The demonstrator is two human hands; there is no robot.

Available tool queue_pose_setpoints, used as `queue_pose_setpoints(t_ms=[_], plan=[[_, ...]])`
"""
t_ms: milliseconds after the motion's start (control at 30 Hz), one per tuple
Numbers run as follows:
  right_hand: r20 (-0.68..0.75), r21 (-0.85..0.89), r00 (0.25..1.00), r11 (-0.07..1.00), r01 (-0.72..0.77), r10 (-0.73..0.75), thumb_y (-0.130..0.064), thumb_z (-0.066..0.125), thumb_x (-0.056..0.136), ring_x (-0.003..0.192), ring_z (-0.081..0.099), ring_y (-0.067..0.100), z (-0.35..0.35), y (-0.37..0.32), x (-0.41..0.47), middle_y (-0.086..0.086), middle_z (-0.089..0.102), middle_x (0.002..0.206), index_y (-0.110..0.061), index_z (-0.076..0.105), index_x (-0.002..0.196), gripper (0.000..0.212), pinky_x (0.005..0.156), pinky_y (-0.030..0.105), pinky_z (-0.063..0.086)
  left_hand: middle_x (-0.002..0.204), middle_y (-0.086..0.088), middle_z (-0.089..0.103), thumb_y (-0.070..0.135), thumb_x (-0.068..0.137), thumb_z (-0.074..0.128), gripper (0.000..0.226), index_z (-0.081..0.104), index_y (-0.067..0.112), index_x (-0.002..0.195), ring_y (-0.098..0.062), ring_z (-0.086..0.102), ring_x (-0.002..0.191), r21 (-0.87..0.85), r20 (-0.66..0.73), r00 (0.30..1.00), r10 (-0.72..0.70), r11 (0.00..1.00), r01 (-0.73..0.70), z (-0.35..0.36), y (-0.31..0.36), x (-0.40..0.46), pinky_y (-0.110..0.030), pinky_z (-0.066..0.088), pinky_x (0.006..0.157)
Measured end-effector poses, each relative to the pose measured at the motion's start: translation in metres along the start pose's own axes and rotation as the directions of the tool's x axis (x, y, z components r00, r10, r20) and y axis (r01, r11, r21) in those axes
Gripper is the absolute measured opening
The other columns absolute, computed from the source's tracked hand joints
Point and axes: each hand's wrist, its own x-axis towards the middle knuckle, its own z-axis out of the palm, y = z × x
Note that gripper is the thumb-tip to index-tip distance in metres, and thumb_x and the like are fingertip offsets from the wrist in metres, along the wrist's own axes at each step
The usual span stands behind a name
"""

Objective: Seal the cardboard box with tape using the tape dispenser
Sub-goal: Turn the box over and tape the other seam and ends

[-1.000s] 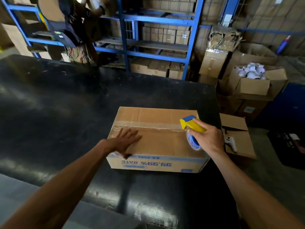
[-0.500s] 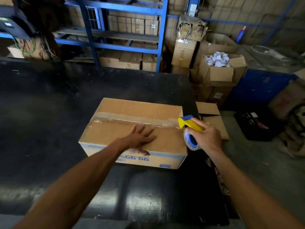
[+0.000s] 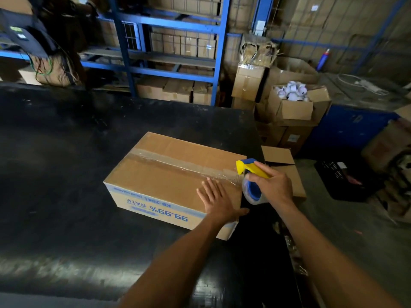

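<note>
Since earlier, the flat, open left hand [image 3: 216,202] has slid rightward along the cardboard box [image 3: 169,174]; the right hand [image 3: 272,185] grips the tape dispenser [image 3: 250,181], which should tear tape cleanly over the edge.

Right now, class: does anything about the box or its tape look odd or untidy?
Yes. The tape strip looks wrinkled near the tape dispenser, and the cardboard box sits upside down: its side print reads inverted.
</note>
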Motion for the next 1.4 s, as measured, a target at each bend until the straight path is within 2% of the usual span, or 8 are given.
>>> queue_pose_setpoints(t_ms=[233, 433, 600, 700, 867, 1100, 1300, 1400], plan=[[0.048, 0.087, 0.999, 0.996, -0.008, 0.004, -0.052, 0.080, 0.064, 0.102, 0.060, 0.014, -0.015, 0.018, 0.004, -0.012, 0.068, 0.108, -0.044, 0.067, 0.119, 0.057, 0.094, 0.041, 0.050, 0.159, -0.031, -0.022, 0.073, 0.078, 0.059, 0.126, -0.009, 0.002, 0.156, -0.049, -0.023, 0.145, 0.184, -0.050, 0.979, 0.197, 0.965, -0.185, -0.004, -0.031, -0.004, -0.060, -0.015, 0.115], [0.098, 0.173, 0.995, 0.985, -0.023, 0.006, -0.039, 0.083, 0.068, 0.092, 0.061, 0.010, -0.021, 0.019, 0.009, -0.012, 0.066, 0.103, -0.038, 0.069, 0.118, 0.053, 0.084, 0.032, 0.052, 0.162, -0.004, -0.027, 0.062, 0.072, 0.075, 0.133, -0.018, 0.021, 0.157, -0.022, -0.026, 0.148, 0.328, 0.172, 0.838, 0.518, 0.772, -0.544, -0.043, -0.137, -0.023, -0.049, -0.018, 0.119], [0.173, 0.226, 0.985, 0.973, -0.035, -0.005, -0.045, 0.085, 0.059, 0.094, 0.065, 0.011, -0.011, 0.020, 0.016, -0.012, 0.071, 0.107, -0.040, 0.071, 0.113, 0.056, 0.087, 0.035, 0.055, 0.165, -0.013, -0.022, 0.081, 0.075, 0.057, 0.119, -0.019, 0.037, 0.155, -0.042, -0.019, 0.149, 0.198, 0.008, 0.960, 0.278, 0.941, -0.274, -0.014, -0.073, -0.027, -0.076, -0.011, 0.107], [0.219, 0.194, 0.975, 0.981, -0.010, -0.033, -0.050, 0.084, 0.056, 0.097, 0.065, 0.010, -0.010, 0.023, 0.017, -0.015, 0.071, 0.107, -0.046, 0.070, 0.111, 0.057, 0.091, 0.036, 0.054, 0.166, -0.009, -0.020, 0.081, 0.084, 0.038, 0.091, -0.008, 0.047, 0.155, -0.051, -0.021, 0.146, 0.298, -0.072, 0.966, 0.250, 0.929, -0.218, 0.003, -0.049, -0.029, -0.082, -0.011, 0.101], [0.280, 0.230, 0.958, 0.973, 0.000, -0.066, -0.045, 0.086, 0.060, 0.092, 0.064, 0.003, -0.011, 0.030, 0.013, -0.014, 0.071, 0.107, -0.043, 0.070, 0.114, 0.056, 0.080, 0.025, 0.052, 0.165, -0.007, -0.021, 0.076, 0.089, 0.040, 0.083, -0.006, 0.053, 0.153, -0.052, -0.028, 0.142, 0.319, -0.021, 0.956, 0.292, 0.908, -0.271, -0.002, -0.070, -0.021, -0.080, -0.019, 0.097], [0.319, 0.264, 0.940, 0.964, 0.033, -0.119, -0.045, 0.086, 0.060, 0.096, 0.064, 0.003, -0.016, 0.035, -0.004, -0.016, 0.071, 0.107, -0.043, 0.071, 0.112, 0.054, 0.088, 0.029, 0.052, 0.164, -0.006, -0.026, 0.079, 0.085, 0.041, 0.086, -0.008, 0.055, 0.151, -0.046, -0.035, 0.140, 0.317, 0.057, 0.938, 0.341, 0.885, -0.341, -0.019, -0.085, -0.017, -0.072, -0.029, 0.096], [0.300, 0.274, 0.941, 0.959, 0.075, -0.159, -0.046, 0.086, 0.059, 0.094, 0.065, 0.000, -0.019, 0.026, -0.024, -0.018, 0.072, 0.104, -0.045, 0.071, 0.111, 0.055, 0.088, 0.029, 0.054, 0.164, -0.006, -0.025, 0.092, 0.065, 0.018, 0.090, -0.014, 0.059, 0.143, -0.049, -0.032, 0.141, 0.318, 0.083, 0.917, 0.391, 0.861, -0.396, -0.027, -0.097, -0.015, -0.069, -0.027, 0.100], [0.304, 0.259, 0.933, 0.959, 0.113, -0.192, -0.052, 0.084, 0.055, 0.095, 0.066, 0.002, -0.017, 0.022, -0.035, -0.018, 0.072, 0.104, -0.048, 0.069, 0.111, 0.058, 0.089, 0.033, 0.055, 0.162, -0.006, -0.028, 0.083, 0.079, 0.037, 0.090, -0.003, 0.051, 0.154, -0.043, -0.034, 0.141, 0.255, 0.081, 0.922, 0.379, 0.886, -0.387, -0.029, -0.096, -0.018, -0.066, -0.025, 0.105]])
